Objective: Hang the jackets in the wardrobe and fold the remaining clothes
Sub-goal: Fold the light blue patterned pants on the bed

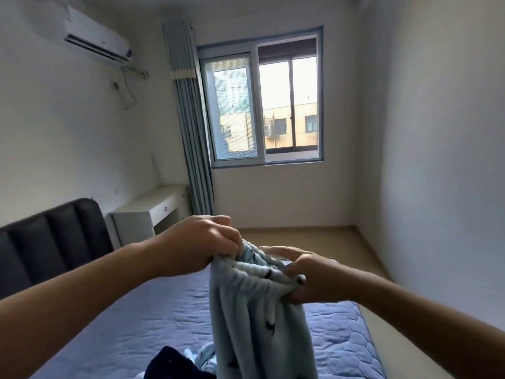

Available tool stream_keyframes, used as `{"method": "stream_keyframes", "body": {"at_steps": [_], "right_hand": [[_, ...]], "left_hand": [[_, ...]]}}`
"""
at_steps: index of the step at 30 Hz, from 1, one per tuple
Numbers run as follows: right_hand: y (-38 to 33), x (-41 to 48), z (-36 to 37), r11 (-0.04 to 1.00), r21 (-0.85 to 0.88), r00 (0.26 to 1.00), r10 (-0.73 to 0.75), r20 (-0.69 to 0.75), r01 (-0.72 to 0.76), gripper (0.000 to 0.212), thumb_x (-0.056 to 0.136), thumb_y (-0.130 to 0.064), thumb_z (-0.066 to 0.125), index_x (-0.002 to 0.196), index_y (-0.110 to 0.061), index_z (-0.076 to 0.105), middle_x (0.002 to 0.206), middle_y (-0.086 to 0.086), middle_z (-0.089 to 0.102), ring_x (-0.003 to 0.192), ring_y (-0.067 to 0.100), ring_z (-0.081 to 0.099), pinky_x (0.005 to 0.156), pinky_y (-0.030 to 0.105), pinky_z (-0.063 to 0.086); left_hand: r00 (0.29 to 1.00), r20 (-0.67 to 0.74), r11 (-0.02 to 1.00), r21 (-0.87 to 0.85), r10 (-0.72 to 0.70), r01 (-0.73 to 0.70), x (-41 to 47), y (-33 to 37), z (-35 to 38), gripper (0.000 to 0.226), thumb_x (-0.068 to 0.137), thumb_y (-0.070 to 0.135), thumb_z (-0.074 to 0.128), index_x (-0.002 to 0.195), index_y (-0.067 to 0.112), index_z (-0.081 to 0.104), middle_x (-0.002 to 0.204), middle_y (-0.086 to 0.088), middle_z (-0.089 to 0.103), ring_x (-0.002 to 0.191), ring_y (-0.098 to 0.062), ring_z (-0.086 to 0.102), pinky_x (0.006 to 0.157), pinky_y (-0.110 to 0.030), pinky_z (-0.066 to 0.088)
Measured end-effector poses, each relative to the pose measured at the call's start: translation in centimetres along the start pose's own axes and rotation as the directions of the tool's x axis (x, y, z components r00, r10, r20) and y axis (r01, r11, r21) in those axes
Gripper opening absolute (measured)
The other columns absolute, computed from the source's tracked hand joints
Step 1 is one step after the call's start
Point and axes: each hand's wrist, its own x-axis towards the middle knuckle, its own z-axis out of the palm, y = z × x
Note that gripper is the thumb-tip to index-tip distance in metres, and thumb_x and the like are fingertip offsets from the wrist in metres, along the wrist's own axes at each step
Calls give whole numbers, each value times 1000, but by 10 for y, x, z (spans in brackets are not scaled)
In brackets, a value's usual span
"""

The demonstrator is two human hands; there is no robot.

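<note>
Head view looks along a bed [341, 340] with a quilted blue cover that fills the lower half of the frame, toward a window at upper centre. Held up in the lower middle is a pale blue fleece garment [257, 318] with small dark marks and a gathered, elastic-looking top edge, probably a waistband. It hangs straight down from that edge, clear of the cover as far as I can see; its lower end runs out of the frame.

The left hand [199, 246] has its fingers curled tight round the left end of the gathered edge. The right hand [308, 274] pinches the right end, thumb underneath and fingers laid fairly straight over the top. Both hands sit level and close together, with the cloth bunched between them. My guess is the garment is held by its band so gravity pulls it flat and the edges can be lined up before folding.

At the bottom edge of the frame, left of the hanging cloth, a dark garment [175, 362] and some more pale blue clothes [203, 356] lie heaped on the cover, presumably waiting their turn.
</note>
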Motion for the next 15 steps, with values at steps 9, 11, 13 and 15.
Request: {"method": "stream_keyframes", "body": {"at_steps": [9,11,13,15], "right_hand": [[-9,17,20,977,-83,974,-203,-104,195,34,95,-33,57,119,-10,61,149,-7,41,138,9,33,112,28,31],[-12,20,21,975,-109,975,-203,-86,193,31,93,-34,59,116,-13,62,137,-7,52,134,8,38,112,34,30],[-12,21,25,969,-157,977,-202,-63,190,22,91,-35,62,103,-17,65,119,-12,58,129,5,40,116,45,20],[-13,22,26,983,-139,991,-116,61,123,17,92,-37,59,92,-20,62,110,-17,58,128,-5,34,116,49,-9]], "left_hand": [[996,-12,995,41,-91,91,-36,-1,-14,33,66,-10,66,73,22,66,94,22,65,80,-8,52,66,-17,45],[995,-11,994,51,-98,99,-43,0,-17,32,68,-10,67,73,21,66,94,21,65,81,-9,53,66,-20,47],[996,-18,995,56,-86,86,-50,2,-19,29,73,-7,66,74,21,66,96,20,64,83,-8,52,66,-22,48],[996,-30,993,81,-82,84,-56,2,-19,28,74,-6,67,74,22,63,100,17,63,86,-6,51,68,-19,48]]}}
